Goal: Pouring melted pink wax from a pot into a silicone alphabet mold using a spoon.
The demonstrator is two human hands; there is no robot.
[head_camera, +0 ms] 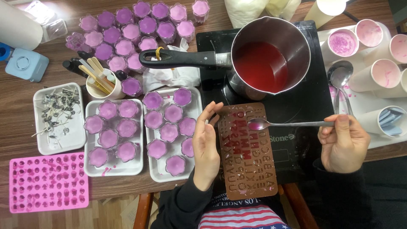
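My left hand (206, 144) steadies the left edge of a brown silicone mould (250, 169) with letter and number cavities; a few upper cavities hold red wax. My right hand (343, 142) grips the handle of a metal spoon (292, 124), whose bowl holds pink-red liquid just above the mould's upper part. Behind the mould, a steel saucepan (271, 55) with a black handle holds red melted wax and sits on a black induction hob (305, 101).
Two white trays (114, 169) and the table behind hold several purple flower-shaped candles. A pink mould (48, 182) lies at front left, a tray of wicks (59, 118) beside it. A cup of wooden sticks (99, 82), paper cups (383, 74) and spare spoons (339, 78) stand around.
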